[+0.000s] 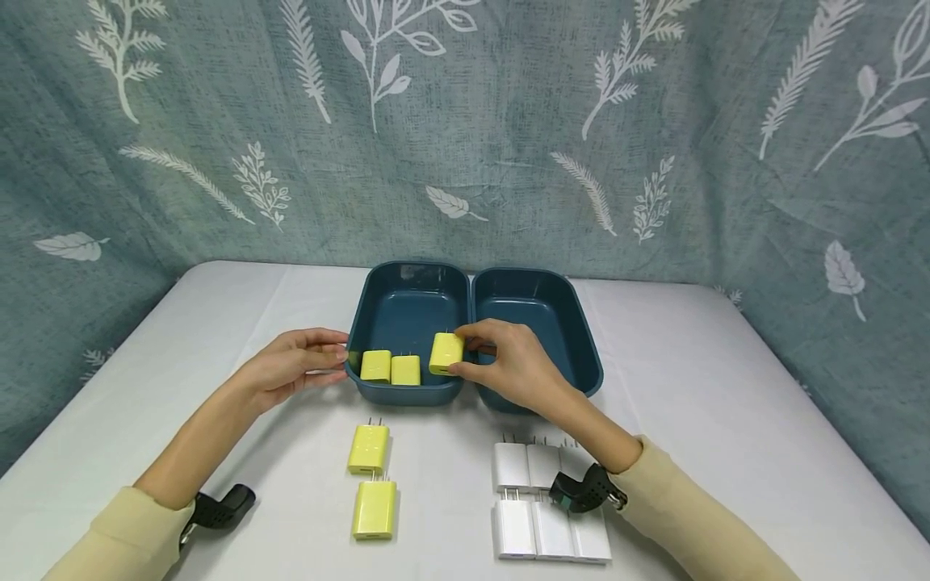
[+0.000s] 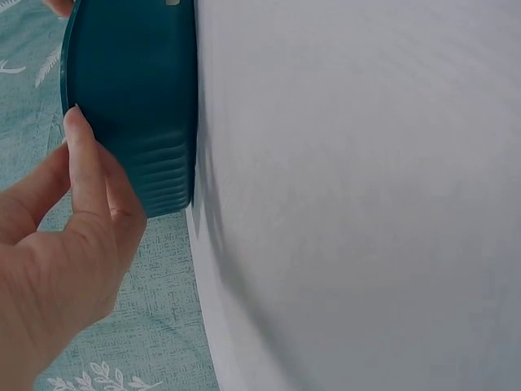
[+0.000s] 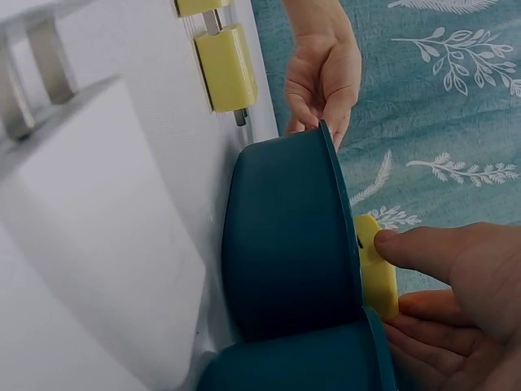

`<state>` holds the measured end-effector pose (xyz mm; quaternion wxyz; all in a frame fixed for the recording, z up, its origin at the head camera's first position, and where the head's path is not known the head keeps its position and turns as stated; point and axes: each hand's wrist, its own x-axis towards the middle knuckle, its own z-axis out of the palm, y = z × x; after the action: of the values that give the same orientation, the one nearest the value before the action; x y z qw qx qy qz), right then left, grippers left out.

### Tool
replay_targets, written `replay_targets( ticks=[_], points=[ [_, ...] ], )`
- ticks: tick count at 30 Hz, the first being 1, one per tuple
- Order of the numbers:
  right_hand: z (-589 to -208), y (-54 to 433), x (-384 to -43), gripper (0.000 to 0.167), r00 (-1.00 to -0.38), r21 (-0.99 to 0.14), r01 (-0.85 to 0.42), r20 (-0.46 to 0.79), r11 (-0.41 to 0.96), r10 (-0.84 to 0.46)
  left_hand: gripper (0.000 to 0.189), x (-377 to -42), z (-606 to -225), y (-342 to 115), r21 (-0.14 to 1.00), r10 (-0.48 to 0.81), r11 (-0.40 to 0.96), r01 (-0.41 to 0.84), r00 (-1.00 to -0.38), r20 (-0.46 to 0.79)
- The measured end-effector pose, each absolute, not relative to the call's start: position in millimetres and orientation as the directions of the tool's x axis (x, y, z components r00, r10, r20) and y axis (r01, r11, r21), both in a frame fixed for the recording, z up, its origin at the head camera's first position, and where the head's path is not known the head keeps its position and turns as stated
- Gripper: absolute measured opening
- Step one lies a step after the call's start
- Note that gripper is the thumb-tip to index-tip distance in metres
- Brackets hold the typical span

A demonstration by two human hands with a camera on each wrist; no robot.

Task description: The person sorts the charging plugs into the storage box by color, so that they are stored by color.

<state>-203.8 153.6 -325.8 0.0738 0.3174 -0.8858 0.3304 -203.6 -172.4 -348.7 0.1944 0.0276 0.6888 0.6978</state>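
Observation:
My right hand [image 1: 512,359] pinches a yellow charger plug [image 1: 446,353] between thumb and fingers, above the right side of the left dark-teal bin [image 1: 408,394]. In the right wrist view, the charger [image 3: 376,273] shows just past the bin's rim. Two more yellow chargers [image 1: 405,370] lie side by side inside that bin, near its front wall. With fairly straight fingers, my left hand [image 1: 301,363] touches the bin's left outer side by the rim. The left wrist view shows its fingertips against the bin wall [image 2: 130,90].
A second teal bin [image 1: 534,278] stands against the first one's right side. Two yellow chargers [image 1: 374,510] lie on the white table in front. Several white chargers [image 1: 514,528] sit in two rows beneath my right forearm. A patterned curtain [image 1: 508,186] hangs behind.

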Motion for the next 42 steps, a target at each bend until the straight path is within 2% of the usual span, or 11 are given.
replay_targets(
  ticks=[13, 42],
  points=[
    [-322.4, 143.8, -211.0, 0.045, -0.786, -0.535, -0.611, 0.318, 0.584, -0.531, 0.048, -203.9, -348.5, -172.6, 0.972, 0.312, 0.022, -0.235, -0.922, -0.229],
    [-323.4, 127.5, -214.4, 0.041, -0.759, -0.391, -0.650, 0.284, 0.652, -0.586, 0.047, -203.2, -348.7, -172.9, 0.971, 0.307, 0.018, -0.237, -0.923, -0.231]
  ],
)
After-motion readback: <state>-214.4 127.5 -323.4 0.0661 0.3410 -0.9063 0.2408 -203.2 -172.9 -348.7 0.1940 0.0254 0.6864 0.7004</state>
